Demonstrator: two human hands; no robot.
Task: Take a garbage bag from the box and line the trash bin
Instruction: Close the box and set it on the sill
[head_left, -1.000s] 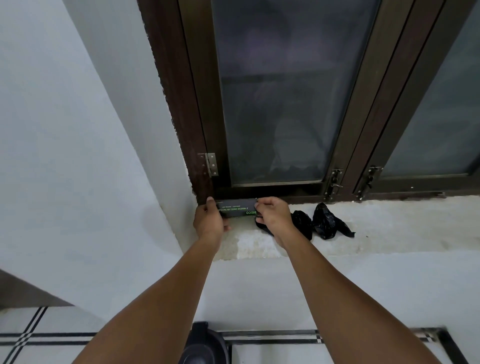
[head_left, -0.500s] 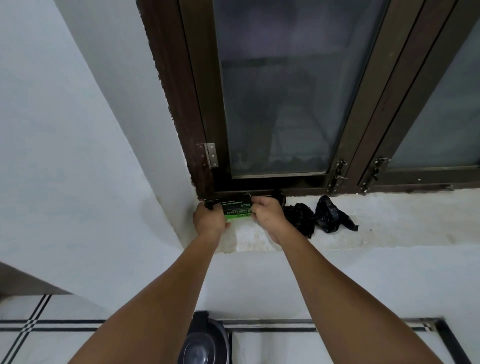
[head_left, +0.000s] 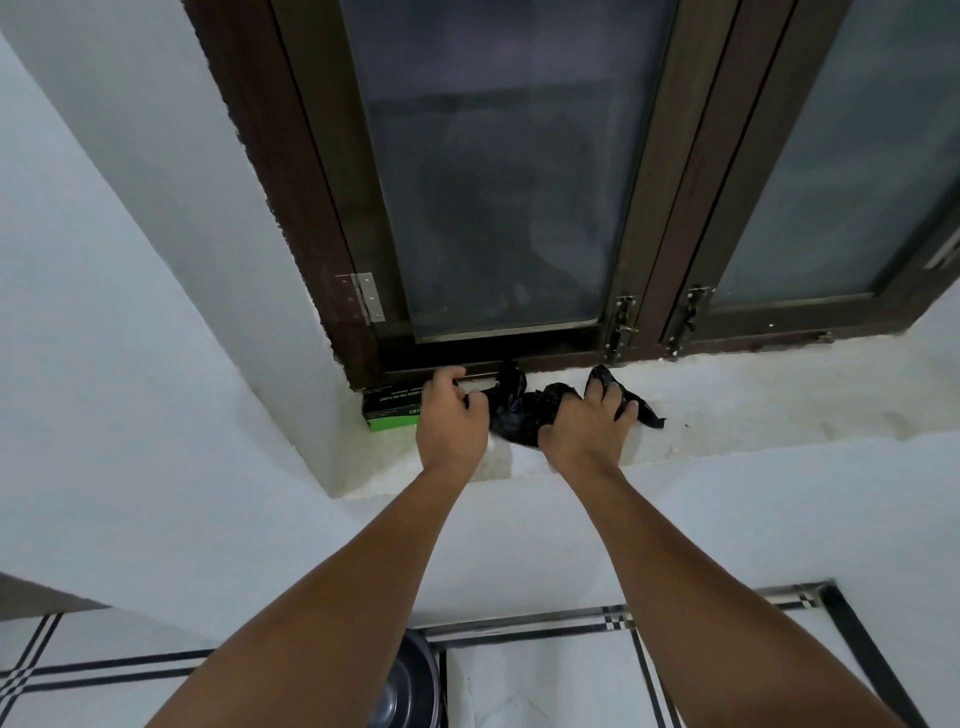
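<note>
A black and green garbage bag box (head_left: 390, 409) lies on the white window sill (head_left: 779, 405), in the left corner against the frame. My left hand (head_left: 451, 423) is curled over the box's right end, fingers on its top edge. Crumpled black garbage bags (head_left: 511, 413) lie just right of the box. My right hand (head_left: 589, 428) presses down on them with fingers closing around one bag, whose tail (head_left: 649, 415) sticks out to the right. The dark round trash bin (head_left: 410, 680) stands on the floor below, partly hidden by my left forearm.
A dark brown window frame (head_left: 291, 171) with frosted panes rises directly behind the sill, with metal latches (head_left: 623, 330) at its base. White walls close in on the left. The floor (head_left: 545, 680) has white tiles with black lines.
My right hand left the box and moved right onto the crumpled black bags. My left hand slid to the box's right end, uncovering the box's left part.
</note>
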